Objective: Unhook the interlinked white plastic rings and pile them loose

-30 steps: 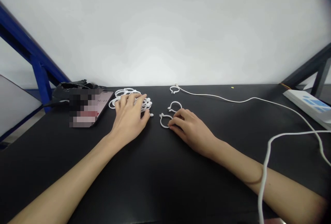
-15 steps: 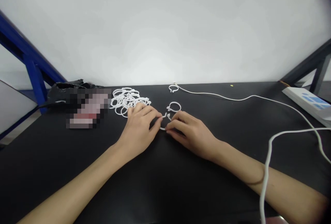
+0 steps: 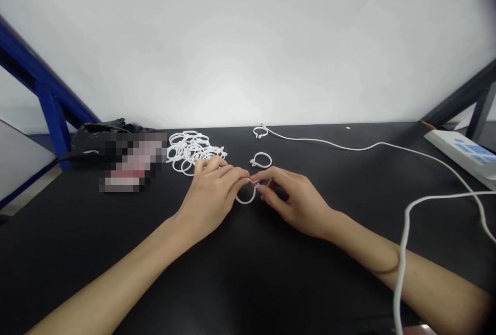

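A white plastic ring (image 3: 245,202) with a clasp at its ends is held between my two hands, low over the black table. My left hand (image 3: 213,190) pinches its upper left side between thumb and forefinger. At the clasp on the right, the thumb and forefinger of my right hand (image 3: 296,198) close on the ring's ends; whether the clasp is fastened I cannot tell. Just beyond the fingers lies a second white ring (image 3: 263,160). Farther back is a third white ring (image 3: 260,132). A heap of similar rings (image 3: 189,149) lies behind my left hand.
Left of the heap are a blurred-out pinkish object (image 3: 135,162) and a black plastic bag (image 3: 96,139). A white cable (image 3: 349,147) crosses the right side, with a thicker loop over my right forearm. A white-and-blue box (image 3: 465,149) stands at the right edge of the black table (image 3: 240,278).
My right fingers have moved from the ring's lower side up to its ends. The ends, apart before, are now together between the fingers, and more of the ring's lower curve shows.
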Available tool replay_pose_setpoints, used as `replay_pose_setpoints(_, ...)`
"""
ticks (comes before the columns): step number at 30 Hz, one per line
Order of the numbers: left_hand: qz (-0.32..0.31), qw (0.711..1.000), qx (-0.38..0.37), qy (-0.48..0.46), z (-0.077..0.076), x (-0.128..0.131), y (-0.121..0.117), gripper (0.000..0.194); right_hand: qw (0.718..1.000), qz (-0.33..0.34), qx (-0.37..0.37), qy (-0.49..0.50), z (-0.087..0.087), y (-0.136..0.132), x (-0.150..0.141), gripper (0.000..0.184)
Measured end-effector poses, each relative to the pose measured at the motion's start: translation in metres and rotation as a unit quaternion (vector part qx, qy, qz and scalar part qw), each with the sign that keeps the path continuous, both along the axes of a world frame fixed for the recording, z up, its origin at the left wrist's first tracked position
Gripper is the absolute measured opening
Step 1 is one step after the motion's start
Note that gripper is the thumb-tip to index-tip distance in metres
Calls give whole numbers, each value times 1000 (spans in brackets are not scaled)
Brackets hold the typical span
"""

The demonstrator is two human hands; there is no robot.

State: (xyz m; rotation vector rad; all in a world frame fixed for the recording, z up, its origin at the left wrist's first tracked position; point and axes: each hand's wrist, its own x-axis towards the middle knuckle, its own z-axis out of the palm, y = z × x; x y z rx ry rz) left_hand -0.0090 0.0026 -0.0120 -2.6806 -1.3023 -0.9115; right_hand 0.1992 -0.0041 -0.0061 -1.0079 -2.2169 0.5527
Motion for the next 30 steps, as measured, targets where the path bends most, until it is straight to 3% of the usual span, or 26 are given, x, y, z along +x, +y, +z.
replay_pose_setpoints(10,-26,999,-46,-9,5,3,-5,20,999,-1,35,31,-2,2,0,14)
replay_pose_setpoints(16,-65,993,-100,9,9,2,-8,36,999,-3,30,31,-1,1,0,10)
replay_pose_setpoints(24,-65,995,-67,16,4,3,-6,30,999,18,49,4,-3,0,1,5)
replay_pose_setpoints(28,-36,999,-36,15,4,3,-3,29,999,-12,39,1,-3,2,3,18)
replay_pose_setpoints(30,2,1000,-13,16,2,1,1,32,996,-37,68,-31,-5,5,3,29)
